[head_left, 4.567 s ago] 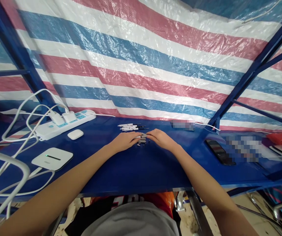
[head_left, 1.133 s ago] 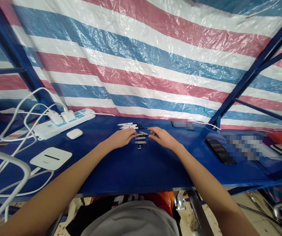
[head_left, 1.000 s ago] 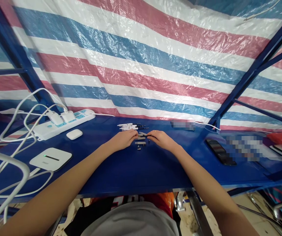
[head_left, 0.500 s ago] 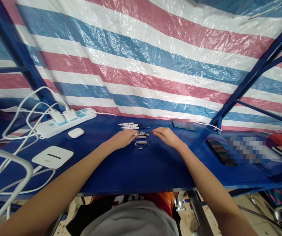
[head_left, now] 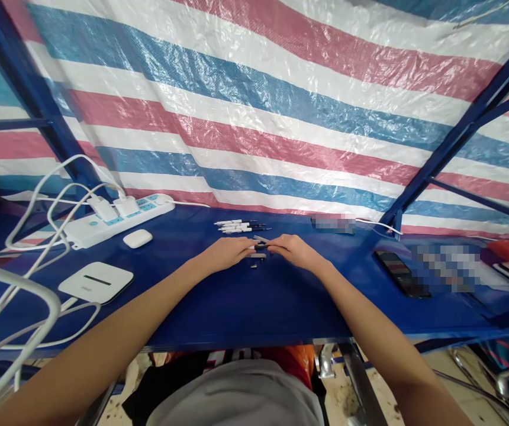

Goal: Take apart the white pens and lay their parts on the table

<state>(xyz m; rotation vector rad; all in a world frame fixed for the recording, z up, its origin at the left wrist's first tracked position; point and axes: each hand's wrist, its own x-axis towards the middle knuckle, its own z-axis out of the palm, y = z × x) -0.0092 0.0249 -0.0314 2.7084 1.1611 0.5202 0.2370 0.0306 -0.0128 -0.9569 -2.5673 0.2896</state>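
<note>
Over the blue table my left hand (head_left: 230,251) is closed in a pinch on a slim pen part, mostly covered by the fingers. Facing it, my right hand (head_left: 296,249) pinches a thin dark rod that looks like a pen refill (head_left: 261,246); its end meets the left fingertips. Just behind the fingers lies a grey pen barrel (head_left: 261,239). Another grey barrel (head_left: 258,256) rests in front of them, with a small pen tip (head_left: 253,266) nearer to me. Several white pens with black ends (head_left: 239,226) lie side by side beyond my left hand.
To the left are a white power strip (head_left: 121,219) with plugs and looping cables, a white earbud case (head_left: 138,238) and a white router-like box (head_left: 96,283). On the right lies a black phone (head_left: 402,273). A blurred-out device (head_left: 334,223) sits near the striped sheet (head_left: 254,118).
My hands have come closer together, the right one moving left and slightly down. Less of the dark rod shows between them. The box's green light no longer shows.
</note>
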